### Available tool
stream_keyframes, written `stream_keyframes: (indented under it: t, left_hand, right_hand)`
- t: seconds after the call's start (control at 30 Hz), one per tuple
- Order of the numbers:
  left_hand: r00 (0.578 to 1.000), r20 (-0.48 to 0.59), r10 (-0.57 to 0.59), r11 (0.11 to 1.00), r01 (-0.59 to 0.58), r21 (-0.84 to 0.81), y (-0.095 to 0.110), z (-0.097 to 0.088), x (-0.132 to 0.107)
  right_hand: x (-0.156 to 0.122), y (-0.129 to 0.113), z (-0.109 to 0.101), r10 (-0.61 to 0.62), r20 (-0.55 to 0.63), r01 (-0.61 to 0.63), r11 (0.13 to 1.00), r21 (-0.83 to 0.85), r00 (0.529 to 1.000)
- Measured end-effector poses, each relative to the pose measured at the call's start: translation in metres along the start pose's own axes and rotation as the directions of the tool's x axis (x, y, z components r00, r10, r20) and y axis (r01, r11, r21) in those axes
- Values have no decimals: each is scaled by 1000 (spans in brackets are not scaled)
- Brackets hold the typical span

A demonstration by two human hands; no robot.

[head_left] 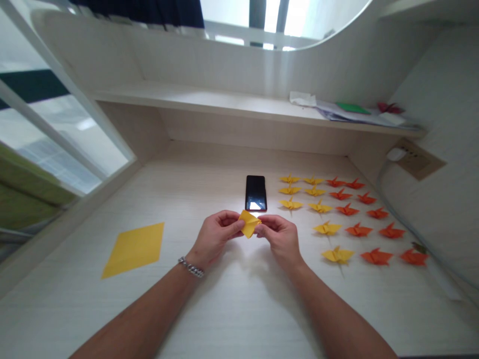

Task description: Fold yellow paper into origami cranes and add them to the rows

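Observation:
A small piece of folded yellow paper point(249, 224), roughly diamond-shaped with creases across it, is held between both hands above the desk. My left hand point(217, 230), with a chain bracelet at the wrist, pinches its left corner between thumb and fingers. At the right corner, my right hand point(280, 235) grips it with thumb and fingertips. Just beyond the hands lies a black phone point(256, 192). Off to the left, a flat yellow paper sheet point(136, 248) rests on the desk point(209, 309).
Rows of yellow paper cranes point(327, 228) and orange paper cranes point(358, 230) stand on the right. Behind them runs a cable point(400, 217) from a wall socket point(415, 157). A shelf point(209, 102) bearing papers point(344, 112) spans the back, below a mirror point(262, 25).

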State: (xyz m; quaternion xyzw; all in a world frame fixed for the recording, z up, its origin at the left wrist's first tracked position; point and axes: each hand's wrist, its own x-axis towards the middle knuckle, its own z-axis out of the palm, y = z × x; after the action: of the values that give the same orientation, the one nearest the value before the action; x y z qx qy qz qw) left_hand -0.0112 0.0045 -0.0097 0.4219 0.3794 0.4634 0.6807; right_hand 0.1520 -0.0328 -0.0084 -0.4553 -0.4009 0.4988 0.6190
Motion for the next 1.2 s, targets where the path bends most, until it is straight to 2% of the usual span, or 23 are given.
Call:
stream_keyframes:
  t: [0.13, 0.27, 0.5, 0.63, 1.0, 1.2]
  left_hand:
    - [1000, -5, -5, 999, 5, -37, 1, 1, 0]
    - [1000, 8, 0, 1000, 0, -8, 2, 1, -1]
    - [999, 33, 37, 989, -41, 141, 3, 4, -3]
    - [998, 24, 56, 972, -60, 225, 4, 4, -3]
    - [995, -27, 93, 954, -81, 289, 4, 6, -4]
    - [997, 78, 20, 950, -43, 308, 7, 9, -7]
  right_hand:
    - [1, 0, -2, 29, 41, -32, 998, 53, 999]
    - [2, 2, -3, 27, 49, -29, 998, 51, 998]
    - [4, 3, -5, 30, -3, -30, 998, -47, 1000]
    - [4, 2, -4, 20, 6, -19, 996, -89, 1000]
    - [-1, 1, -1, -53, 26, 58, 972, -229, 998]
    - [1, 5, -4, -62, -16, 55, 961, -269, 998]
